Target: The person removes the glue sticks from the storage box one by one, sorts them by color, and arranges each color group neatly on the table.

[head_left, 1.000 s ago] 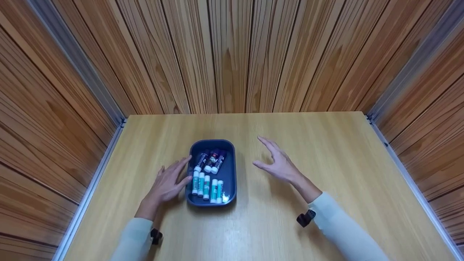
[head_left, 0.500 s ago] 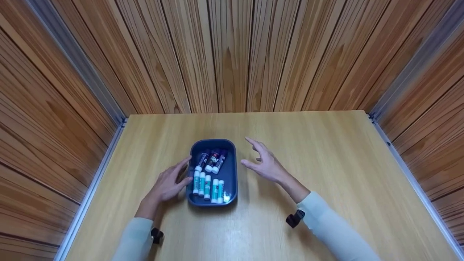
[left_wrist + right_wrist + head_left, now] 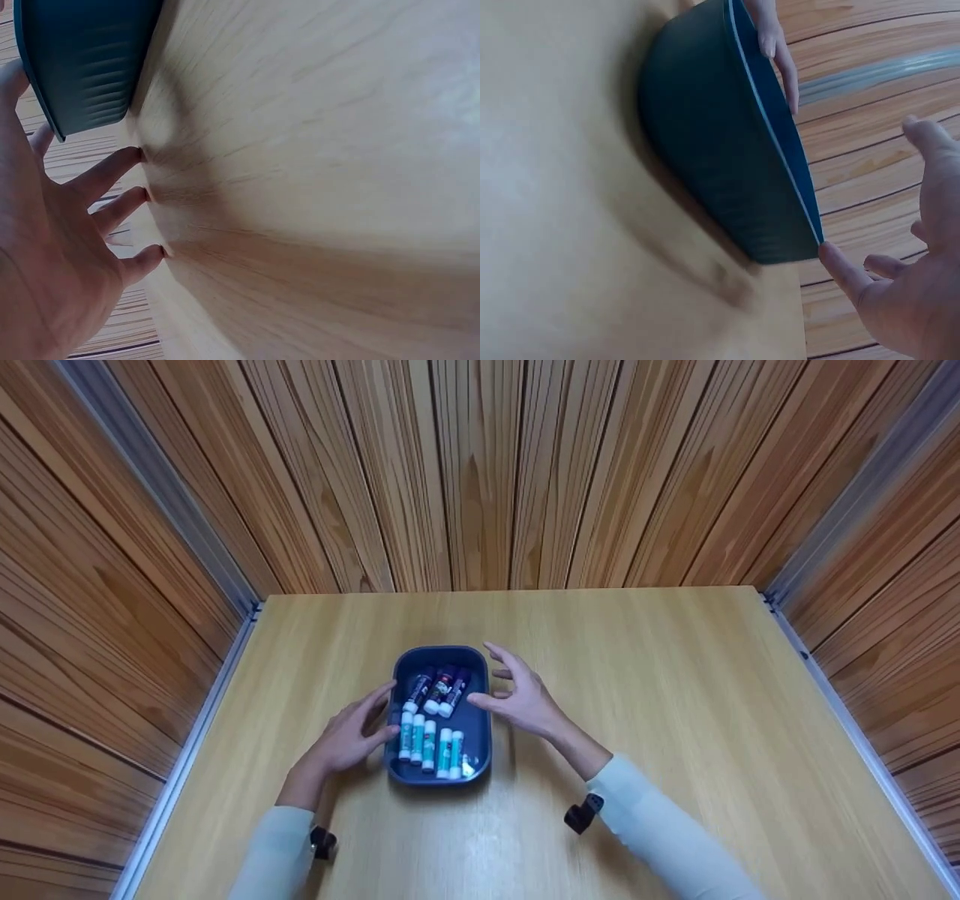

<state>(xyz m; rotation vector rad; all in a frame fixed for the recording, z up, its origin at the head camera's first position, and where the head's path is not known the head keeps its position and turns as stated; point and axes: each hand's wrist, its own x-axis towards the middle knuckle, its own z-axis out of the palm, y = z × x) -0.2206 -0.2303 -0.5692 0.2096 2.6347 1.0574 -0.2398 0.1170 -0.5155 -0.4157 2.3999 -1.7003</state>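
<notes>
A dark blue rectangular tub point(image 3: 474, 716) stands on the table in the head view. Toward its far end lie three purple glue sticks point(image 3: 441, 688) with white ends. Several white-and-teal glue sticks point(image 3: 429, 746) lie side by side in the near half. My left hand point(image 3: 345, 741) touches the tub's left rim, its fingers spread; in the left wrist view, fingertips of this hand point(image 3: 52, 240) reach down to the table. At the right rim is my right hand point(image 3: 526, 703), fingers spread and thumb over the edge. In the right wrist view, a finger of this hand point(image 3: 915, 300) meets the tub's corner.
The light wood table point(image 3: 675, 682) extends around the tub on all sides. Wood-plank walls point(image 3: 480, 472) rise behind and at both sides, with metal rails point(image 3: 840, 735) along the table's side edges. A small black camera point(image 3: 583, 813) sits on each wrist.
My right hand has moved left from over the table to the tub's right rim. The left hand, the tub and the glue sticks have stayed where they were.
</notes>
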